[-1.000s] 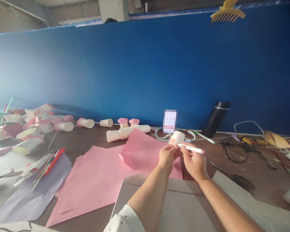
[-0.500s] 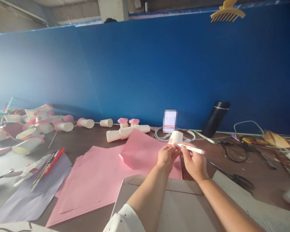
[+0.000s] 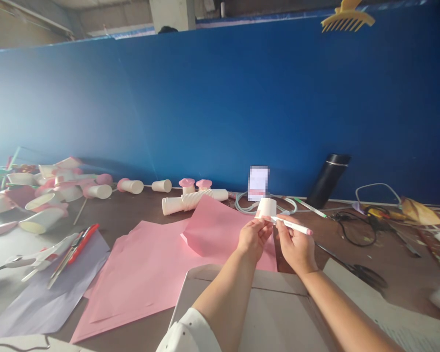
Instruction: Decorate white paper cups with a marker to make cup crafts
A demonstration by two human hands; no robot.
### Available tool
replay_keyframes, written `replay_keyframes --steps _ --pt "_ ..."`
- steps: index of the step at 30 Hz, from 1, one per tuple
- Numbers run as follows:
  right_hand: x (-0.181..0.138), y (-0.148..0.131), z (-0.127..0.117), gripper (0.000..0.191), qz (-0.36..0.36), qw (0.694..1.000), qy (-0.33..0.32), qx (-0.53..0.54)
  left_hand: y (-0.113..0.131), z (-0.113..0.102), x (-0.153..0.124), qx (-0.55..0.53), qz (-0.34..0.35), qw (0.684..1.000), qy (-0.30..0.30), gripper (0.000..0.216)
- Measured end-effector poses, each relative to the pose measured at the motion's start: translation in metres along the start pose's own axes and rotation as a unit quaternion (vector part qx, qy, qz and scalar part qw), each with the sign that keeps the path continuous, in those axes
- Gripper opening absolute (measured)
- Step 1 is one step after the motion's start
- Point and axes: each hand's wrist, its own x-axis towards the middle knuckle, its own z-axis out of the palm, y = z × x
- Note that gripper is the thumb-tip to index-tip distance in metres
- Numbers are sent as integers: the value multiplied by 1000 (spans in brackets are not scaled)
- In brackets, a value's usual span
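Note:
My left hand pinches a small white paper cup by its rim and holds it up above the pink paper sheets. My right hand grips a white pen with a pink end, and its tip touches the cup's side. Both hands hover over the table, just beyond a white cardboard box near me.
A lying stack of paper cups and two pink-topped cups sit by the blue wall. Loose cups pile up at left; scissors and tools lie on grey paper. A black flask, cables and black scissors are at right.
The cup has turned slightly between my fingers, now more upright. Hands and pen stay nearly where they were.

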Motion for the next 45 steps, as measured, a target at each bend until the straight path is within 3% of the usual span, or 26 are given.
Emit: replay_keyframes --steps 9,28,45 --pt "-1 2 2 28 -7 999 -14 34 -1 -1 0 8 12 1000 -5 10" --pt "0 -3 0 32 -10 1000 -24 3 0 1 -1 47 33 998 -6 26" --pt "0 -3 0 32 -6 1000 -11 -6 -2 0 -1 66 36 997 -8 28"
